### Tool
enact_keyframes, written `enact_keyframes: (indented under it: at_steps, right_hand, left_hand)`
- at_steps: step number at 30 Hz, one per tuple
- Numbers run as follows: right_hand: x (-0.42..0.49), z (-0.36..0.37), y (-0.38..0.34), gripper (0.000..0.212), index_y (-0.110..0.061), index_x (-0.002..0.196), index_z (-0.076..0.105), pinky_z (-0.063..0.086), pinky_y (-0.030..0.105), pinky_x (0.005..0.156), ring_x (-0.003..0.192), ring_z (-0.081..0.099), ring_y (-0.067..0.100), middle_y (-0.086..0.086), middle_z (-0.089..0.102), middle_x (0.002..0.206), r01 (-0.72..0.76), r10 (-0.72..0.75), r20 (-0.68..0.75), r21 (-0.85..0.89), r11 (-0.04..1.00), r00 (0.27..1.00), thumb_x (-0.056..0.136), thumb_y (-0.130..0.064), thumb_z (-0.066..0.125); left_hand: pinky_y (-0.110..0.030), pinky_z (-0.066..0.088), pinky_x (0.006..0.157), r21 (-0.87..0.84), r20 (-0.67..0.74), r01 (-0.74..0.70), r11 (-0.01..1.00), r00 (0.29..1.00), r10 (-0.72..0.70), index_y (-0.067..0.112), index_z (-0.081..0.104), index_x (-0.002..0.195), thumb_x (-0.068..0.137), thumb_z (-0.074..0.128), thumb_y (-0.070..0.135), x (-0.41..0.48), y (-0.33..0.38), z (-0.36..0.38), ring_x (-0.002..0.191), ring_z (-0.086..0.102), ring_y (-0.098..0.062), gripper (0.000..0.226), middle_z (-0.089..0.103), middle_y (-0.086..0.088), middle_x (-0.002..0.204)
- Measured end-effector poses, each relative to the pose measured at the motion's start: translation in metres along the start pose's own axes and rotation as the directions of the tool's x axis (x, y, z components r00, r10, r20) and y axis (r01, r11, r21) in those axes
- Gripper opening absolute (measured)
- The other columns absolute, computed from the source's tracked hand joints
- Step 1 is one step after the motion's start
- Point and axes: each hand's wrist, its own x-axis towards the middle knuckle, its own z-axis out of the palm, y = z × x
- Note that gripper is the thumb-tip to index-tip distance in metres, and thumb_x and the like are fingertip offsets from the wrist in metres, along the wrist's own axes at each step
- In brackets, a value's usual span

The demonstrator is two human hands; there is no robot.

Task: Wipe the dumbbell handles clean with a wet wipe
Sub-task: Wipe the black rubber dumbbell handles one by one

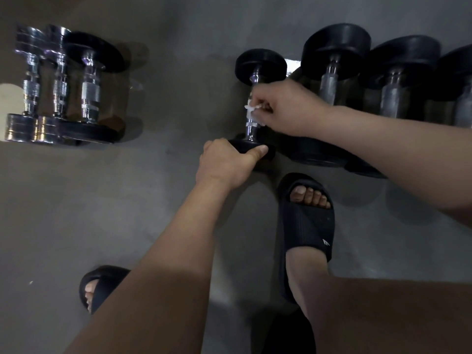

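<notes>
A small black dumbbell (pixel 260 63) with a chrome handle lies on the grey floor, its ends pointing away from and toward me. My right hand (pixel 286 107) curls round the handle with a white wet wipe (pixel 251 108) bunched under its fingers. The wipe pokes out on the handle's left side. My left hand (pixel 227 162) grips the near black end of that dumbbell, thumb laid along its rim. The middle of the handle is hidden by my right hand.
Three larger black dumbbells (pixel 334 60) lie side by side to the right. A group of chrome dumbbells (pixel 58 85) lies at the left. My feet in black slides (pixel 306 226) stand on the grey floor (pixel 166 60) near the small dumbbell.
</notes>
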Motion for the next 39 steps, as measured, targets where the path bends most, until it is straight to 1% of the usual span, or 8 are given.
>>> enact_keyframes:
  at_steps: [4, 9, 13, 19, 26, 34, 36, 39]
  right_hand:
    - [-0.003, 0.004, -0.009, 0.006, -0.022, 0.087, 0.063, 0.046, 0.032, 0.065, 0.074, 0.054, 0.011, -0.012, 0.056, 0.079, 0.194, -0.190, 0.201, -0.002, 0.981, 0.961, 0.091, -0.026, 0.064]
    - [0.006, 0.002, -0.005, 0.016, -0.022, 0.085, 0.059, 0.051, 0.040, 0.065, 0.074, 0.057, 0.018, -0.007, 0.058, 0.081, 0.117, -0.116, 0.054, -0.011, 0.993, 0.992, 0.092, -0.036, 0.057]
    - [0.002, 0.006, -0.008, 0.007, -0.021, 0.095, 0.065, 0.043, 0.030, 0.066, 0.077, 0.054, 0.012, -0.009, 0.057, 0.086, 0.245, -0.224, 0.234, -0.063, 0.967, 0.946, 0.092, -0.026, 0.062]
    - [0.010, 0.006, -0.002, 0.021, -0.014, 0.102, 0.064, 0.051, 0.040, 0.072, 0.082, 0.061, 0.022, 0.002, 0.064, 0.093, 0.118, -0.119, -0.032, -0.028, 0.993, 0.992, 0.092, -0.030, 0.055]
    - [0.008, 0.014, -0.007, 0.030, -0.016, 0.100, 0.067, 0.053, 0.037, 0.071, 0.077, 0.058, 0.018, 0.000, 0.058, 0.088, 0.130, -0.130, -0.036, -0.010, 0.991, 0.991, 0.088, -0.043, 0.062]
    - [0.015, 0.018, -0.003, 0.011, -0.009, 0.098, 0.064, 0.047, 0.033, 0.067, 0.069, 0.054, 0.008, 0.001, 0.065, 0.081, 0.006, 0.027, -0.225, 0.145, 0.989, 0.974, 0.093, -0.018, 0.061]
    - [0.009, 0.023, -0.003, 0.011, -0.007, 0.094, 0.067, 0.049, 0.032, 0.069, 0.070, 0.055, 0.008, 0.000, 0.065, 0.082, 0.054, -0.020, -0.230, 0.142, 0.988, 0.973, 0.091, -0.016, 0.062]
    - [0.006, 0.020, -0.006, 0.014, -0.007, 0.093, 0.073, 0.050, 0.030, 0.077, 0.083, 0.064, 0.019, 0.005, 0.069, 0.090, 0.209, -0.205, -0.063, 0.066, 0.976, 0.977, 0.091, -0.018, 0.064]
  left_hand:
    - [-0.036, 0.058, 0.091, -0.048, 0.059, -0.011, 0.999, 0.998, 0.013, 0.024, 0.076, 0.108, 0.043, 0.059, 0.090, 0.002, -0.002, -0.007, 0.097, 0.071, -0.015, 0.095, 0.073, -0.004, 0.107]
    - [-0.034, 0.059, 0.085, -0.088, 0.112, 0.011, 0.996, 0.994, -0.001, 0.018, 0.077, 0.103, 0.043, 0.061, 0.082, 0.001, 0.002, -0.016, 0.092, 0.071, -0.017, 0.089, 0.075, -0.001, 0.098]
    - [-0.025, 0.046, 0.067, -0.136, 0.165, 0.032, 0.990, 0.986, -0.010, 0.012, 0.076, 0.096, 0.068, 0.074, 0.061, 0.008, -0.004, -0.020, 0.079, 0.067, -0.018, 0.056, 0.073, -0.002, 0.086]
    - [-0.030, 0.050, 0.072, -0.134, 0.151, 0.029, 0.991, 0.989, -0.009, 0.007, 0.076, 0.087, 0.080, 0.076, 0.056, 0.010, -0.011, -0.026, 0.080, 0.068, -0.022, 0.050, 0.075, -0.009, 0.087]
    - [-0.041, 0.057, 0.084, -0.057, 0.038, -0.017, 0.998, 0.999, 0.019, 0.008, 0.074, 0.105, 0.084, 0.070, 0.053, 0.008, -0.011, -0.029, 0.097, 0.069, -0.033, 0.049, 0.074, -0.015, 0.100]
    - [-0.039, 0.057, 0.083, -0.037, 0.069, 0.012, 0.999, 0.998, -0.009, 0.010, 0.075, 0.100, 0.064, 0.056, 0.066, 0.005, -0.004, -0.031, 0.094, 0.069, -0.032, 0.069, 0.074, -0.012, 0.097]
    - [-0.039, 0.055, 0.081, -0.035, 0.066, 0.013, 0.999, 0.998, -0.011, 0.009, 0.075, 0.098, 0.064, 0.057, 0.065, 0.006, -0.005, -0.031, 0.094, 0.069, -0.033, 0.068, 0.074, -0.014, 0.097]
    - [-0.038, 0.054, 0.079, -0.040, 0.061, -0.003, 0.999, 0.998, 0.006, 0.007, 0.074, 0.097, 0.072, 0.061, 0.061, 0.007, -0.006, -0.028, 0.094, 0.068, -0.036, 0.061, 0.074, -0.016, 0.097]
